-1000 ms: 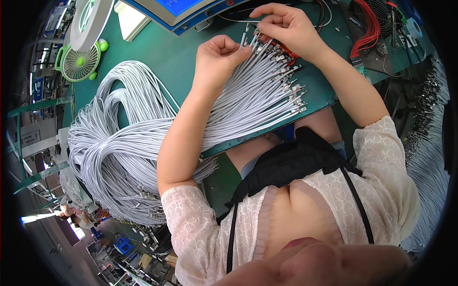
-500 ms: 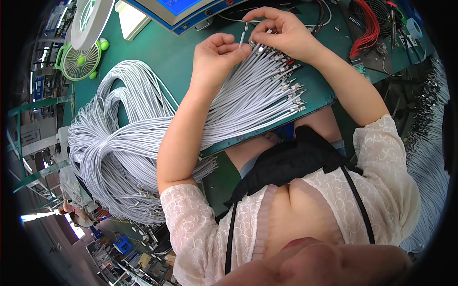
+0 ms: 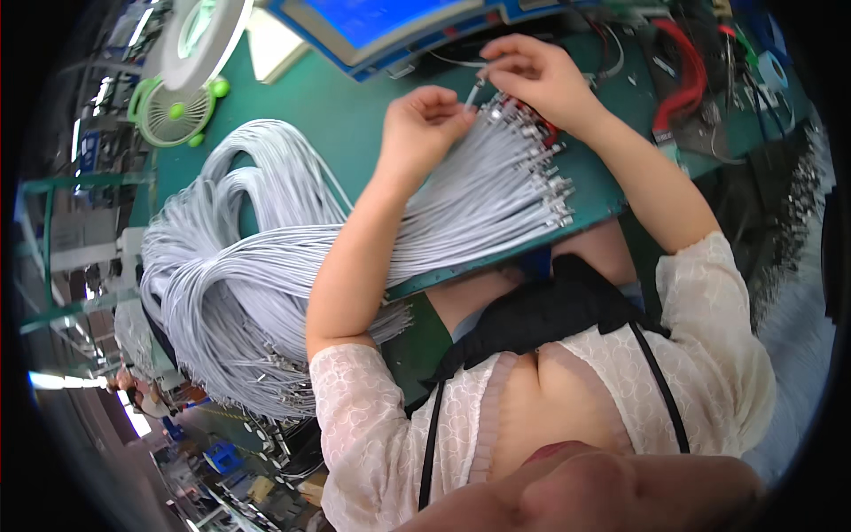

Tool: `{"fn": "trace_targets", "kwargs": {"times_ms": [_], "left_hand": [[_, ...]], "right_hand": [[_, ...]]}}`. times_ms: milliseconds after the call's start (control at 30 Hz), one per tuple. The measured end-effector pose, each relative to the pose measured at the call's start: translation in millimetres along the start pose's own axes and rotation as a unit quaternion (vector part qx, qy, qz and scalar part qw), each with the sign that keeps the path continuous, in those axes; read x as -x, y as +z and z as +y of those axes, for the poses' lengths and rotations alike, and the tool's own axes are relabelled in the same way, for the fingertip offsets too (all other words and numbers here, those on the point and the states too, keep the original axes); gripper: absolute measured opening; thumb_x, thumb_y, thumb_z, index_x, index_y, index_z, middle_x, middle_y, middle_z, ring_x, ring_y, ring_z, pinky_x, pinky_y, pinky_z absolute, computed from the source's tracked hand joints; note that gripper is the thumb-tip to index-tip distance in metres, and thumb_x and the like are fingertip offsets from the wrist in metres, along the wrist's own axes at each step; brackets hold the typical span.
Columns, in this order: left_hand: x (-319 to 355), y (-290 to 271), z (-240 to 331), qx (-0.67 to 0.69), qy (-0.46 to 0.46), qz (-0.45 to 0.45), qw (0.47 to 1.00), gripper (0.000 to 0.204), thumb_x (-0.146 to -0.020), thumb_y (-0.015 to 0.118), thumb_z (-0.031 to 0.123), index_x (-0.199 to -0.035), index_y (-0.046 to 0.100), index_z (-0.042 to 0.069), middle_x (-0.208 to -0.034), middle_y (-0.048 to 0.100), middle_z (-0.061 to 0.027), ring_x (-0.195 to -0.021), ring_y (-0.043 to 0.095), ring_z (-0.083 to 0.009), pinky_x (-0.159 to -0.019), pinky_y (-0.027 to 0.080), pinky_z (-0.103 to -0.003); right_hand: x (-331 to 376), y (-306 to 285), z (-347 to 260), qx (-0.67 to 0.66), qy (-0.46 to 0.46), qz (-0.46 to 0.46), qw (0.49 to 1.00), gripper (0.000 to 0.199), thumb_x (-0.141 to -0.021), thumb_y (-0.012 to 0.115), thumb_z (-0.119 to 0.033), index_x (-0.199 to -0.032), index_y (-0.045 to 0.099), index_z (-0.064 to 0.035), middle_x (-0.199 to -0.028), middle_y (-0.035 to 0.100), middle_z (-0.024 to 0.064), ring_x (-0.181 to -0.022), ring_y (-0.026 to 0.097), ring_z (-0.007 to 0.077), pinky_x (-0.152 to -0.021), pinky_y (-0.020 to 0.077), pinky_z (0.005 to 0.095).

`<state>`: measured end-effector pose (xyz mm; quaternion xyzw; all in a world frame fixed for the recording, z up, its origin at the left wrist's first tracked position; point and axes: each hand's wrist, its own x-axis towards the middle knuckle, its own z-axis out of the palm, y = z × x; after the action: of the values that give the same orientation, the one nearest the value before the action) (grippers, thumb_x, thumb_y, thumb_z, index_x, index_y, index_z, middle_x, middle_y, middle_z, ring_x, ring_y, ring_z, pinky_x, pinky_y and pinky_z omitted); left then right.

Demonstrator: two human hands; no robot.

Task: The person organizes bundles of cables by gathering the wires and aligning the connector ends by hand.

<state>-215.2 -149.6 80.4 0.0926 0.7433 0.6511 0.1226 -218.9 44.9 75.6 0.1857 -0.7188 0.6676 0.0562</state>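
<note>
A large bundle of light grey cables (image 3: 292, 257) lies looped on the green table, its connector ends (image 3: 541, 168) fanned out toward the right. Above the fan, one cable end (image 3: 476, 92) is held up between my two hands. My left hand (image 3: 424, 124) pinches the cable just below its end, fingers curled. At the tip, the thumb and index finger of my right hand (image 3: 536, 75) close on the small connector, the other fingers loosely bent. Motion blur hides the connector's detail. A little red (image 3: 548, 133) shows beneath the connector ends near my right hand.
A blue-framed screen (image 3: 372, 35) stands at the back. Back left are a green fan (image 3: 175, 111) and a white ring-shaped lamp (image 3: 199, 40). Red wires (image 3: 681, 75) and a blue tape roll (image 3: 771, 71) lie back right. More grey cables (image 3: 789, 355) hang at the far right.
The whole view has shifted, so the table and things on it appear farther right and lower. Both hands keep hold of the same cable end, with little change in their grip.
</note>
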Motion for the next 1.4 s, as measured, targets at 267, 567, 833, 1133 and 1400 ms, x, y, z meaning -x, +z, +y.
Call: {"fn": "trace_targets", "kwargs": {"times_ms": [267, 567, 833, 1133, 1400], "left_hand": [[43.6, -107.4, 69.7, -0.165, 0.095, 0.098, 0.977, 0.033, -0.070, 0.069, 0.003, -0.100, 0.056, -0.006, -0.092, 0.064, -0.0126, -0.086, 0.062, -0.0170, -0.077, 0.050, -0.028], [192.4, -267.9, 73.9, -0.676, -0.103, 0.104, 0.722, 0.055, -0.060, 0.059, 0.001, -0.114, 0.056, 0.009, -0.112, 0.058, -0.0086, -0.109, 0.052, -0.0229, -0.096, 0.034, -0.043], [217.1, -263.8, 47.3, -0.809, 0.090, 0.309, 0.493, 0.015, -0.070, 0.055, 0.010, -0.083, 0.059, 0.015, -0.084, 0.056, -0.0022, -0.089, 0.053, -0.0218, -0.093, 0.028, -0.057], [431.8, -199.3, 159.7, -0.662, 0.380, 0.627, 0.156, 0.020, -0.077, 0.063, 0.023, -0.081, 0.054, 0.006, -0.081, 0.057, -0.0025, -0.079, 0.056, -0.0181, -0.082, 0.041, -0.033], [504.7, -71.1, 235.7, -0.586, 0.079, 0.802, 0.086, 0.030, -0.090, 0.042, 0.029, -0.090, 0.053, 0.001, -0.090, 0.054, -0.0135, -0.083, 0.057, -0.0223, -0.086, 0.045, -0.038]], "right_hand": [[7.4, -11.5, -9.7, -0.025, 0.081, 0.034, 0.996, 0.019, -0.081, 0.056, -0.004, -0.099, 0.056, 0.0005, -0.089, 0.058, 0.0030, -0.082, 0.054, 0.0098, -0.076, 0.0421, 0.0231], [1.0, -16.2, 18.5, 0.054, 0.000, -0.020, 0.998, 0.010, -0.082, 0.058, -0.006, -0.090, 0.058, -0.0001, -0.081, 0.057, 0.0004, -0.077, 0.052, 0.0078, -0.070, 0.0395, 0.0204], [12.2, -17.8, -18.3, 0.087, -0.040, 0.001, 0.995, 0.008, -0.082, 0.057, -0.006, -0.086, 0.058, 0.0007, -0.077, 0.056, -0.0008, -0.074, 0.051, 0.0064, -0.069, 0.0397, 0.0201], [94.4, 15.2, -108.6, 0.054, -0.032, -0.064, 0.996, 0.007, -0.079, 0.059, -0.005, -0.082, 0.058, 0.0005, -0.074, 0.057, -0.0014, -0.069, 0.051, 0.0038, -0.062, 0.0393, 0.0179], [141.4, 48.8, -126.9, 0.082, -0.035, -0.203, 0.975, 0.009, -0.075, 0.060, -0.005, -0.082, 0.060, 0.0008, -0.075, 0.059, 0.0026, -0.071, 0.055, 0.0088, -0.067, 0.0437, 0.0231]]}}
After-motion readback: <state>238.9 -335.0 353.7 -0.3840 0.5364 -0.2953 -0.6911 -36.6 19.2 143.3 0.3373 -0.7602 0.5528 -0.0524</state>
